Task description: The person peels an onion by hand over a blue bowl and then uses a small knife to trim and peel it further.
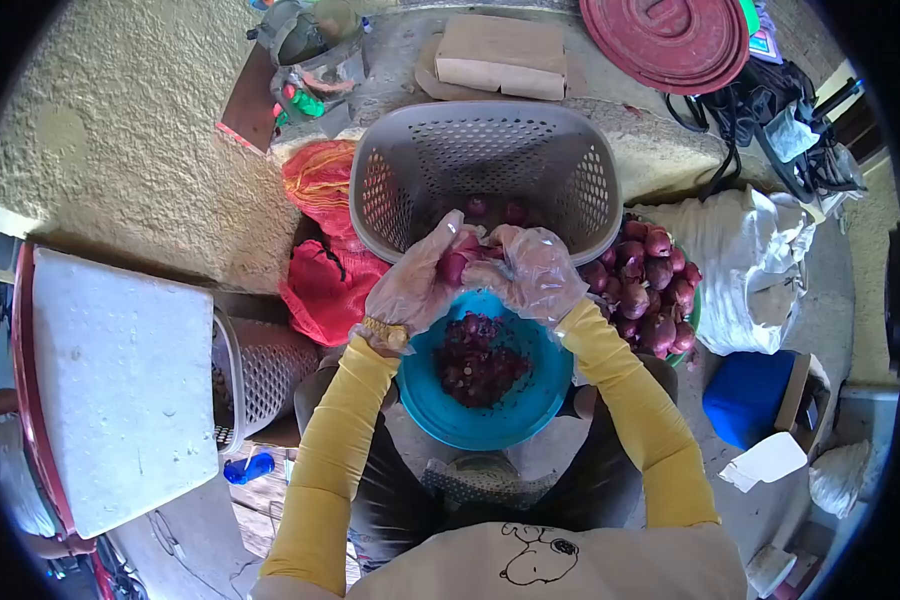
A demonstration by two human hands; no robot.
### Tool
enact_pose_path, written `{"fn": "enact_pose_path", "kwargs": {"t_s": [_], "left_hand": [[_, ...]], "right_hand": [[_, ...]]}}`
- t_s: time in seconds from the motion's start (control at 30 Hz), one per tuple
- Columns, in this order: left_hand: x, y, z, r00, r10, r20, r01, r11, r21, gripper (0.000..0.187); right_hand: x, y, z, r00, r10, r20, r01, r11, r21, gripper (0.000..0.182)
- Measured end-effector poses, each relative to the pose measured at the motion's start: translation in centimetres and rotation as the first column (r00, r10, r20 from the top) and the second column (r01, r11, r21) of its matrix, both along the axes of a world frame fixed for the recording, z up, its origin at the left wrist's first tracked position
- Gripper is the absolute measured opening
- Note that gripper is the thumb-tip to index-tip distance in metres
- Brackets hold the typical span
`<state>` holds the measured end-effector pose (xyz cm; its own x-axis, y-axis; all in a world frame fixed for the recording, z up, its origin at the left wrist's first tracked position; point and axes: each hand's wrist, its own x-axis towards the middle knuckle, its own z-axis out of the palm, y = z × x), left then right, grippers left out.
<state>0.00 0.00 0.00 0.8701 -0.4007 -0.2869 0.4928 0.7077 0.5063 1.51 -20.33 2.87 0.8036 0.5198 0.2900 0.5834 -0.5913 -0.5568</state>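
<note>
A red onion is gripped between the gloved left hand and right hand, fingers closed on it. It is held above the blue bowl of peelings, before the grey basket.

Both arms stretch forward in long yellow sleeves, elbows bent out wide. The left hand and right hand — each in a thin clear plastic glove — meet at the fingertips, fingers curled in. Gold wristwatch on the left wrist.
</note>
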Motion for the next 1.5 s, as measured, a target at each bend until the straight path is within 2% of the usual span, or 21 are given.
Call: {"fn": "enact_pose_path", "kwargs": {"t_s": [0.2,0.27,0.3,0.37,0.4,0.47,0.5,0.57,0.7,0.77,0.9,0.97,1.0,1.03,1.07,1.1,1.17,1.23,1.3,1.37,1.5], "left_hand": [[-0.6,-0.5,1.3,0.998,-0.004,-0.059,-0.002,0.995,-0.104,0.04],[-0.6,-0.3,1.1,0.99,0.049,-0.129,-0.062,0.993,-0.098,0.036],[-0.8,-0.3,1.1,0.99,0.049,-0.13,-0.062,0.993,-0.098,0.036],[-0.9,-0.2,1.1,0.998,0.058,-0.011,-0.058,0.997,0.05,0.031],[-0.8,0.1,0.4,0.998,0.059,-0.012,-0.058,0.997,0.049,0.031],[-0.4,0.8,-1.5,0.991,-0.006,0.132,-0.02,0.981,0.194,0.029],[-0.4,0.8,-1.3,0.991,-0.004,0.131,-0.021,0.981,0.194,0.029],[-0.4,0.7,-0.9,0.997,0.012,0.07,-0.022,0.989,0.149,0.024],[-0.6,1.0,-0.7,0.999,0.036,0.021,-0.04,0.968,0.246,0.026],[-0.2,1.7,-3.4,0.971,0.023,0.238,-0.149,0.835,0.53,0.034],[-0.7,1.0,-1.9,0.983,0.113,0.142,-0.159,0.911,0.38,0.037],[0.1,1.7,-4.2,0.89,-0.002,0.457,-0.338,0.67,0.66,0.04],[0.0,1.8,-3.0,0.89,-0.001,0.456,-0.339,0.669,0.661,0.04],[-0.3,1.7,-0.7,0.938,0.052,0.344,-0.249,0.79,0.56,0.04],[-0.5,1.6,0.6,0.972,0.083,0.219,-0.171,0.888,0.426,0.04],[-0.3,1.7,0.4,0.972,0.084,0.219,-0.172,0.888,0.426,0.04],[0.2,1.9,-0.1,0.992,0.118,0.032,-0.122,0.981,0.152,0.04],[0.0,1.5,0.6,0.993,0.118,0.015,-0.119,0.984,0.134,0.04],[-0.1,1.5,0.8,0.993,0.12,-0.003,-0.119,0.986,0.115,0.04],[-0.2,1.9,0.3,0.991,0.055,0.119,-0.073,0.985,0.156,0.04],[-0.6,1.7,1.9,0.995,0.048,0.093,-0.072,0.957,0.28,0.04]], "right_hand": [[-0.2,0.3,-0.2,1.0,-0.014,-0.016,0.015,0.998,0.061,0.046],[-0.1,0.3,0.4,0.988,-0.025,-0.155,0.028,0.999,0.018,0.042],[-0.2,0.3,0.5,0.988,-0.025,-0.156,0.028,0.999,0.018,0.042],[-0.1,0.1,0.6,0.949,0.1,-0.3,-0.079,0.994,0.081,0.039],[0.0,0.0,0.7,0.948,0.101,-0.301,-0.08,0.994,0.081,0.039],[0.1,-0.1,0.7,0.948,0.16,-0.276,-0.167,0.986,-0.004,0.037],[0.1,0.0,0.2,0.948,0.161,-0.276,-0.169,0.986,-0.003,0.037],[0.2,0.1,-0.9,0.946,0.207,-0.249,-0.252,0.954,-0.165,0.037],[-0.7,0.3,-0.1,0.934,0.321,-0.156,-0.346,0.922,-0.172,0.04],[-1.2,0.7,0.1,0.913,0.349,-0.213,-0.402,0.858,-0.319,0.044],[-2.1,0.8,-0.3,0.888,0.411,-0.208,-0.454,0.853,-0.255,0.05],[-2.9,1.0,-0.9,0.814,0.476,-0.332,-0.574,0.75,-0.33,0.055],[-3.3,1.3,-0.5,0.815,0.43,-0.388,-0.563,0.745,-0.358,0.057],[-3.3,1.2,-0.7,0.814,0.431,-0.388,-0.564,0.745,-0.357,0.057],[-3.3,1.0,-1.1,0.857,0.428,-0.288,-0.511,0.779,-0.363,0.059],[-3.3,1.0,-1.4,0.889,0.418,-0.185,-0.457,0.812,-0.362,0.061],[-3.1,1.2,-1.8,0.902,0.374,-0.215,-0.431,0.811,-0.395,0.059],[-3.0,1.2,-2.6,0.914,0.324,-0.244,-0.401,0.809,-0.429,0.058],[-2.9,1.1,-3.3,0.909,0.393,-0.14,-0.416,0.832,-0.366,0.064],[-2.7,0.6,-2.9,0.903,0.412,-0.124,-0.428,0.838,-0.339,0.067],[-2.0,-0.1,-0.8,0.911,0.409,-0.061,-0.41,0.875,-0.258,0.076]]}}
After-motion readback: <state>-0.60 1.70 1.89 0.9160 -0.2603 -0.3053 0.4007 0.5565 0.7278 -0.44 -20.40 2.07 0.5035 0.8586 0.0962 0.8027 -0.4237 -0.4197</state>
